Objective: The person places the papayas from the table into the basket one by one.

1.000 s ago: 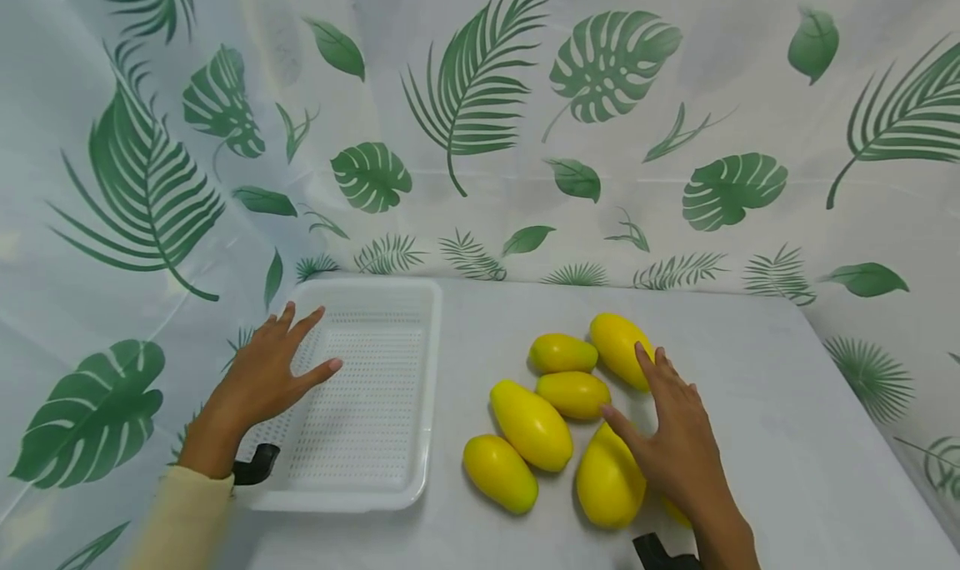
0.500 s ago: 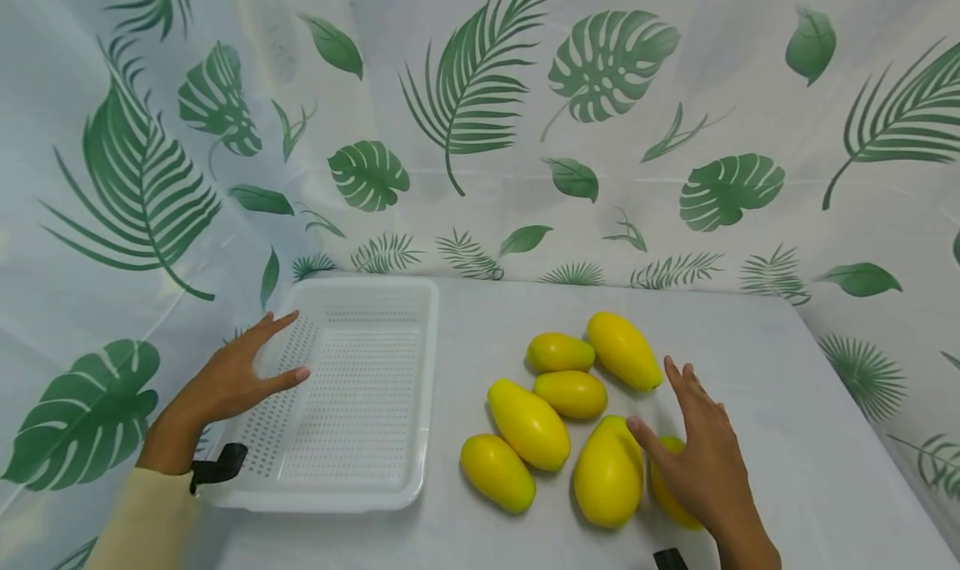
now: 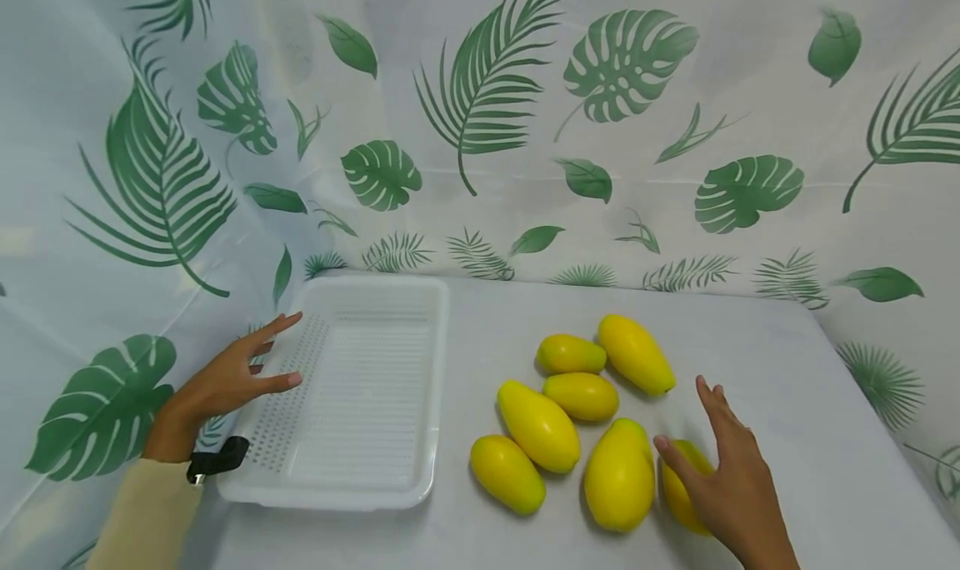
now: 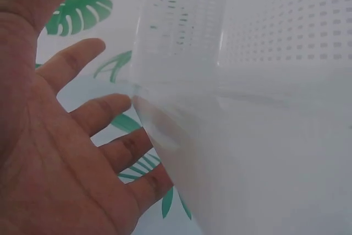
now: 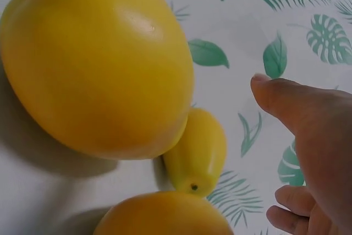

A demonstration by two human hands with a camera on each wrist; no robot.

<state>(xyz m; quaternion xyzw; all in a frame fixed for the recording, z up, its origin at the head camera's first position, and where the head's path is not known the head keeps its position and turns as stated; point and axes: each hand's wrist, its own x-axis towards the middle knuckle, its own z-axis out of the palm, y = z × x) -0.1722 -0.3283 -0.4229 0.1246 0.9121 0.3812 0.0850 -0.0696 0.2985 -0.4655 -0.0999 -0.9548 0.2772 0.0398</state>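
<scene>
A white perforated plastic basket (image 3: 439, 370) stands at the left of the table. My left hand (image 3: 225, 380) is at its left rim, fingers extended and thumb apart. In the left wrist view, the fingertips of this hand (image 4: 66, 130) are beside the basket wall (image 4: 264, 158); whether they touch cannot be told. My right hand (image 3: 738, 482) is spread, partly covering a yellow fruit (image 3: 678, 495) at the group's right end, with no grip visible. A larger yellow fruit (image 3: 619, 478) lies left of it. In the right wrist view, the hand (image 5: 324, 141) appears apart from the big fruit (image 5: 104, 64).
Several more smooth yellow fruits, some green at the tips, lie on the white table (image 3: 795, 387): one at front left (image 3: 507, 474), one behind it (image 3: 538, 427), one at the back (image 3: 636, 355). A leaf-printed sheet (image 3: 510, 187) hangs behind and at the sides.
My right hand has moved right and toward me, from beside the back fruit to the rightmost one. My left hand has shifted left, from over the basket to its left rim.
</scene>
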